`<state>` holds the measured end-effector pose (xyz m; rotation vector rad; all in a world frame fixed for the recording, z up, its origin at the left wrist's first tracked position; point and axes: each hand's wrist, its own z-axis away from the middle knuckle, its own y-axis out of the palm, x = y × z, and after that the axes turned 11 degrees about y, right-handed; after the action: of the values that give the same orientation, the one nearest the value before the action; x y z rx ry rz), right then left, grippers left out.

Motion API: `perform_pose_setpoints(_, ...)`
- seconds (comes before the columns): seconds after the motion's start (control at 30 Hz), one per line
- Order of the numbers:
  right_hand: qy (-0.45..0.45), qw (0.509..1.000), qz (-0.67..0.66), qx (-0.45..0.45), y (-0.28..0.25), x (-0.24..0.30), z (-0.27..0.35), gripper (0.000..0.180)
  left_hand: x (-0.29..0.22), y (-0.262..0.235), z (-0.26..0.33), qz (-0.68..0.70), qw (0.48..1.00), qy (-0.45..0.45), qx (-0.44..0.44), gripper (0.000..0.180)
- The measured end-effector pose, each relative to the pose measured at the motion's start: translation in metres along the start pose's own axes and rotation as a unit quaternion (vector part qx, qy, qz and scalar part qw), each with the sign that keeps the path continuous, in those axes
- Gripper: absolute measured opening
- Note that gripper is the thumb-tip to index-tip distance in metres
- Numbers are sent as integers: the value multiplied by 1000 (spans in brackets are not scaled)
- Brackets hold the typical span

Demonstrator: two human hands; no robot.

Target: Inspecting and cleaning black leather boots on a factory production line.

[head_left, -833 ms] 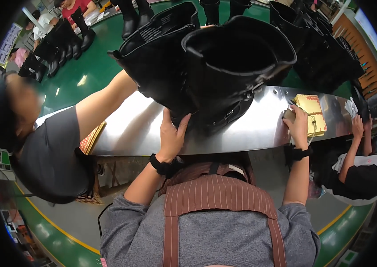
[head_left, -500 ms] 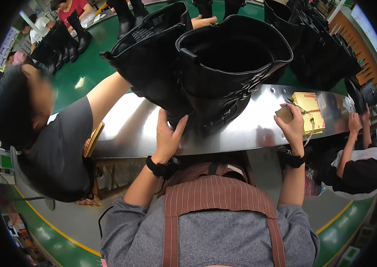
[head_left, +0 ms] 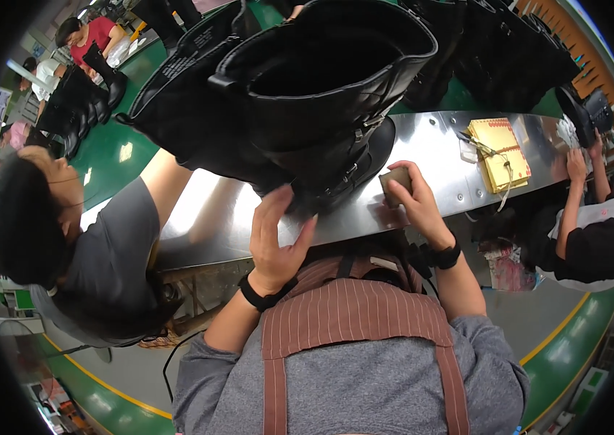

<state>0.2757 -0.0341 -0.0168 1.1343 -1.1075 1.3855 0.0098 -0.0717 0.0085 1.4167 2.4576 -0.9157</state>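
Note:
Two tall black boots stand close together on the metal bench edge in front of me. The nearer boot (head_left: 336, 101) has a wide open top and buckled straps on its side; its partner (head_left: 195, 109) leans at its left. My left hand (head_left: 274, 243) is open, slightly blurred, with its fingertips by the lower part of the boots; I cannot tell whether they touch. To the right of the nearer boot's foot, my right hand (head_left: 417, 203) pinches a small grey-brown block (head_left: 395, 185) between thumb and fingers.
A tied stack of yellow cards (head_left: 499, 154) lies on the metal strip (head_left: 437, 145) at right. More black boots (head_left: 495, 65) stand on the green table (head_left: 133, 138). Co-workers sit close on the left (head_left: 104, 246) and right (head_left: 590, 239), the right one handling a black boot (head_left: 575, 116).
My right hand has brought the block leftward, from beside the yellow cards toward the boots. My left hand's fingers have straightened and drawn back slightly from the boot. The whole view has shifted.

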Motion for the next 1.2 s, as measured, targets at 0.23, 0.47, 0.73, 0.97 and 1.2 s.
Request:
perform_pose_setpoints(0.23, -95, 983, 53, -147, 40, -1, -10, 15, -12, 33, -40, 32, 981, -189, 42, 50)
perform_pose_setpoints(0.47, -150, 959, 223, -95, 40, -3, 6, 13, -6, 41, -40, -70, 977, -196, 47, 39)
perform_pose_setpoints(0.73, -187, 950, 163, -190, 47, -11, -7, 18, -4, 44, -35, -79, 969, -229, 47, 41)
perform_pose_setpoints(0.97, -116, 959, 228, -123, 24, -34, 12, 19, 4, 51, -34, -29, 984, -163, 67, 40)
perform_pose_setpoints(1.2, -50, 989, 58, -129, 15, -14, 9, 23, -4, 57, -73, -45, 995, -90, -6, 38)
